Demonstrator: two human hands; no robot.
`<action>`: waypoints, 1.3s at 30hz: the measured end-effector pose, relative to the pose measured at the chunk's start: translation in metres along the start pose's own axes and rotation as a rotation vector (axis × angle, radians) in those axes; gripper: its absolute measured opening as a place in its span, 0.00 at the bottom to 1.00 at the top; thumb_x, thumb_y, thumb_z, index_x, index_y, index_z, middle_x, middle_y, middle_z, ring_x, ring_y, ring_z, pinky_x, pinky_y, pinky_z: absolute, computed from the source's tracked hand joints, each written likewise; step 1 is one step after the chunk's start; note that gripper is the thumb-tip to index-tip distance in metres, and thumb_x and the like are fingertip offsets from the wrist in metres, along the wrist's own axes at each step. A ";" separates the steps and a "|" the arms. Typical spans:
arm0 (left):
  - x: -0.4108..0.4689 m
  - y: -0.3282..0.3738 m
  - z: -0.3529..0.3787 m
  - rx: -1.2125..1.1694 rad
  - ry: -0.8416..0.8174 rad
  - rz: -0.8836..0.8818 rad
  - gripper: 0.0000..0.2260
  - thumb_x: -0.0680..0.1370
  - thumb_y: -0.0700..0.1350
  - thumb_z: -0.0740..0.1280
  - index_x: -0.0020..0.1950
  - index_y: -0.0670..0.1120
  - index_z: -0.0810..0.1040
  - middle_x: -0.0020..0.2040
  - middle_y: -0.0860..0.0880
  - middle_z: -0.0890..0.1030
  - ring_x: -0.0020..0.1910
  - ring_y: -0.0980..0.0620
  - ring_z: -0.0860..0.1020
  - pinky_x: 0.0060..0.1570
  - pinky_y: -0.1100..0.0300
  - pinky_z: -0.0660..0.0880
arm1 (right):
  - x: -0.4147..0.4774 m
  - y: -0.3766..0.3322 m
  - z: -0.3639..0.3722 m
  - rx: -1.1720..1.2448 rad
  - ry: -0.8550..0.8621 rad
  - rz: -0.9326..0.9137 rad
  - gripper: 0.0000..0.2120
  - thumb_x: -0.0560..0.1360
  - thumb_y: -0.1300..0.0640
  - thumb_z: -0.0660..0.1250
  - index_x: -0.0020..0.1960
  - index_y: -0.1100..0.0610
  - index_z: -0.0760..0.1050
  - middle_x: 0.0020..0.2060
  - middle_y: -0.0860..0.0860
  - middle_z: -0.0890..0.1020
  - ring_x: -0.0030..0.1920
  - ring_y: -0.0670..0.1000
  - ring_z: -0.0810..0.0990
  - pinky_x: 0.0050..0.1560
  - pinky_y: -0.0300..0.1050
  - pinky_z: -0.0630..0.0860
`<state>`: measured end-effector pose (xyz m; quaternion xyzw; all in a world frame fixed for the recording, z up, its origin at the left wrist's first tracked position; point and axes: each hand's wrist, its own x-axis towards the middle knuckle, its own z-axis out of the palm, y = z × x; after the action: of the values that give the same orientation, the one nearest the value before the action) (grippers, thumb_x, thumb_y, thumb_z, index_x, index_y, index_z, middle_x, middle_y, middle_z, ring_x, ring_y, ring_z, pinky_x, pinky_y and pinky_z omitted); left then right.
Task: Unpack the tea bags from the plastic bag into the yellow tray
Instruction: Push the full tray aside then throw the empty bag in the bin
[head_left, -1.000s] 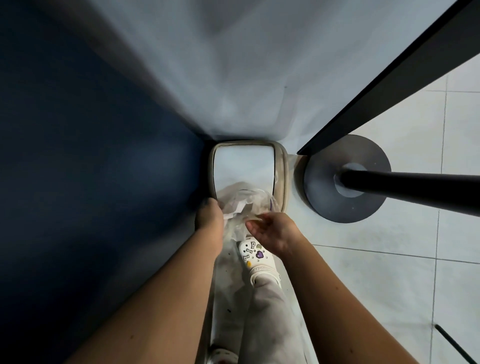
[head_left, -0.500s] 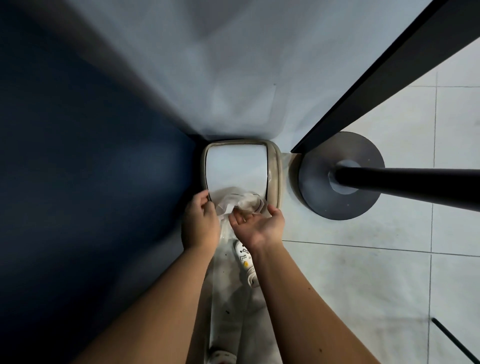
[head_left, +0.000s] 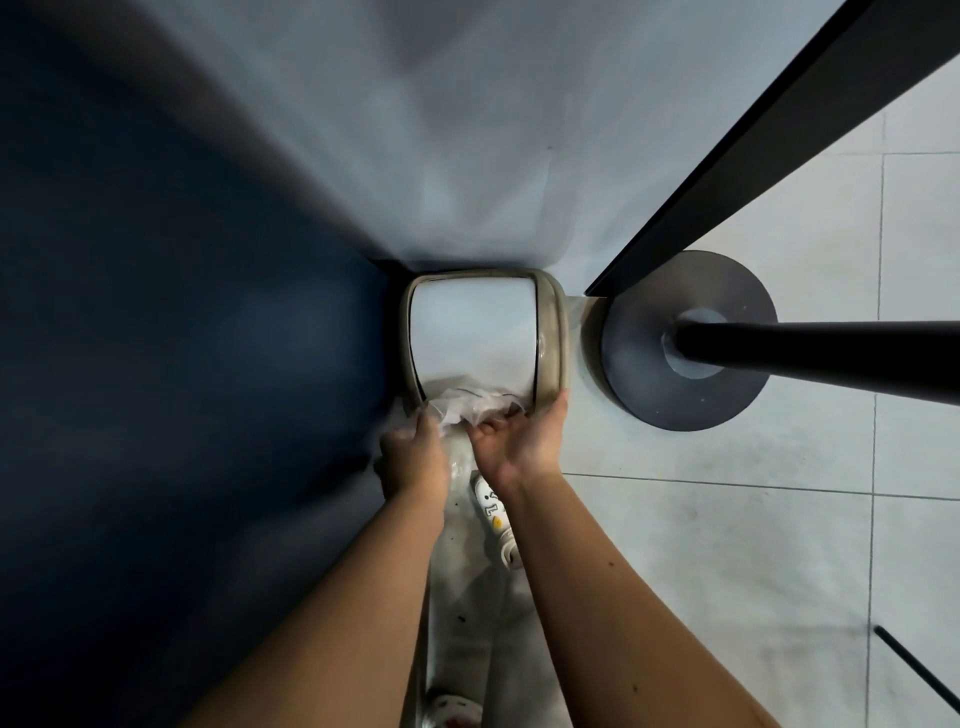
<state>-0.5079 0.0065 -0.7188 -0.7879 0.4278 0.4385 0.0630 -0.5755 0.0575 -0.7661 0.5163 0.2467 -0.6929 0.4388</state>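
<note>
Plastic bag (head_left: 467, 410), crumpled and clear, lies over the near rim of a beige-rimmed container (head_left: 553, 332) in the head view, and we see 2 hands on it. Left hand (head_left: 415, 457) grips the bag's left side with curled fingers. Right hand (head_left: 524, 441), palm up, curls its fingers into the plastic. Below them we see a white shoe (head_left: 493, 512) on the tiled floor (head_left: 727, 545). A round grey base (head_left: 639, 364) stands just right of the container.
</note>
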 end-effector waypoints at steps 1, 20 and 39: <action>-0.002 0.002 0.002 -0.104 -0.081 -0.159 0.14 0.78 0.55 0.64 0.46 0.44 0.77 0.48 0.42 0.79 0.49 0.39 0.79 0.50 0.51 0.77 | -0.001 -0.001 -0.001 -0.018 -0.009 0.010 0.41 0.75 0.28 0.53 0.70 0.62 0.66 0.58 0.61 0.76 0.62 0.59 0.76 0.72 0.59 0.64; 0.016 0.006 0.023 -0.369 -0.084 -0.260 0.10 0.72 0.42 0.75 0.48 0.39 0.78 0.47 0.42 0.82 0.42 0.45 0.80 0.38 0.57 0.78 | -0.043 0.012 -0.053 -1.683 -0.272 -1.276 0.17 0.83 0.54 0.56 0.71 0.50 0.71 0.68 0.50 0.69 0.69 0.49 0.69 0.69 0.41 0.67; 0.002 -0.008 0.004 -0.218 -0.250 -0.175 0.17 0.76 0.31 0.58 0.59 0.45 0.78 0.47 0.46 0.78 0.49 0.46 0.76 0.51 0.56 0.72 | 0.008 -0.016 -0.007 -2.672 -0.178 -0.457 0.29 0.79 0.39 0.51 0.69 0.57 0.71 0.68 0.56 0.74 0.69 0.56 0.68 0.70 0.50 0.60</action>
<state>-0.5044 0.0126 -0.7247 -0.7636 0.2965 0.5696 0.0677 -0.5868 0.0685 -0.7780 -0.3979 0.7751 -0.0140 0.4905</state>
